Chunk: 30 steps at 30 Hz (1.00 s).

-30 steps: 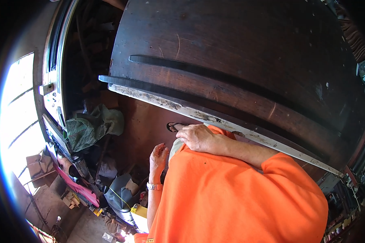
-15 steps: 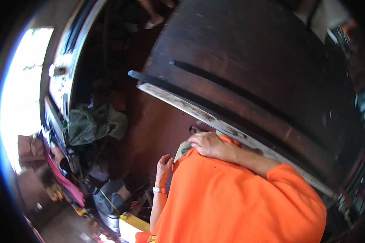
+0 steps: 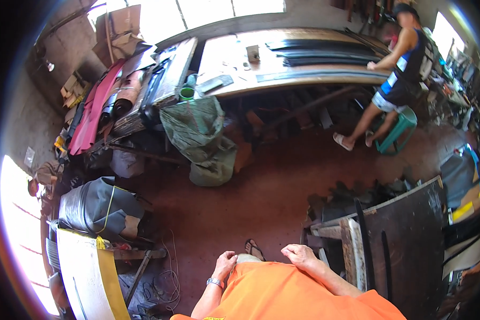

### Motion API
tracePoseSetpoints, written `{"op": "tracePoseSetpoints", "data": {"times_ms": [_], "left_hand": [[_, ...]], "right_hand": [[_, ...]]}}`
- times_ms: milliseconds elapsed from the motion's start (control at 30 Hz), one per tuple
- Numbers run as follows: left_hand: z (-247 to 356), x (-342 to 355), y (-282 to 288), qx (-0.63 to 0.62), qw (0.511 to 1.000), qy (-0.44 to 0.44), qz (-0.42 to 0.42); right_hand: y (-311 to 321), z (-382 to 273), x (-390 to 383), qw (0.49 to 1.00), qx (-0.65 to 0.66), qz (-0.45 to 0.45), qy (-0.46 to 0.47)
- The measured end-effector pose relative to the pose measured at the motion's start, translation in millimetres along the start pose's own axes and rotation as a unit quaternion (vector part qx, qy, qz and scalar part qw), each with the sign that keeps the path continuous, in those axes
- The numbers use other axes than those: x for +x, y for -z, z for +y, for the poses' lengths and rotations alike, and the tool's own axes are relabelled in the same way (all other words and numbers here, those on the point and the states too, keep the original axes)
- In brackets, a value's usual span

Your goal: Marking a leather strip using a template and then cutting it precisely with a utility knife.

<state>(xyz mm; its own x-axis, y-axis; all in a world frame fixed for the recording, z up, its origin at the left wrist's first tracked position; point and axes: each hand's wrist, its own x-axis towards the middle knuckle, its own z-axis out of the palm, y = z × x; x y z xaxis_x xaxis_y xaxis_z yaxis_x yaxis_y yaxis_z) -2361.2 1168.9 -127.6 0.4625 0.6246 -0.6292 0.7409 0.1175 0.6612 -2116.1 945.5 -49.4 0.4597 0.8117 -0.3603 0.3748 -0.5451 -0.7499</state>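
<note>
Advisable, clock read from view centre: hold left hand (image 3: 226, 262) at six and right hand (image 3: 301, 256) at five close to orange shirt (image 3: 309, 293), directly below at six, clear of dark-topped table (image 3: 418, 250) at four. Fingers curled together; grip on cloth impossible to tell. Counted: two hands, one orange shirt, one dark-topped table, two black strips (image 3: 387, 266) on top.

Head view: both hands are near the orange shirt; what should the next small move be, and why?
Probably move the right hand toward the nearer black strip on the dark table. No object shows in that hand or in the left hand, and the strip lies off to the right, nearer the right hand than the left.
</note>
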Motion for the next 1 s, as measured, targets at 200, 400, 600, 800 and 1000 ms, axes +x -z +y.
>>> {"op": "tracePoseSetpoints", "data": {"times_ms": [200,400,600,800,1000], "left_hand": [[14,93,83,0.036,0.998,-0.034,0.041],[84,177,103,0.030,0.998,-0.048,0.021],[153,236,104,0.013,0.999,-0.039,-0.017],[158,277,144,-0.076,0.991,0.102,0.027],[92,291,159,-0.250,0.937,0.228,0.086]], "right_hand": [[18,-81,116,0.998,-0.008,0.020,0.051],[43,-94,212,1.000,-0.009,0.008,0.010],[87,-103,353,0.997,-0.022,0.039,0.069],[134,-127,490,0.990,-0.044,0.021,0.131],[184,-163,645,0.980,-0.082,0.045,0.174]]}}
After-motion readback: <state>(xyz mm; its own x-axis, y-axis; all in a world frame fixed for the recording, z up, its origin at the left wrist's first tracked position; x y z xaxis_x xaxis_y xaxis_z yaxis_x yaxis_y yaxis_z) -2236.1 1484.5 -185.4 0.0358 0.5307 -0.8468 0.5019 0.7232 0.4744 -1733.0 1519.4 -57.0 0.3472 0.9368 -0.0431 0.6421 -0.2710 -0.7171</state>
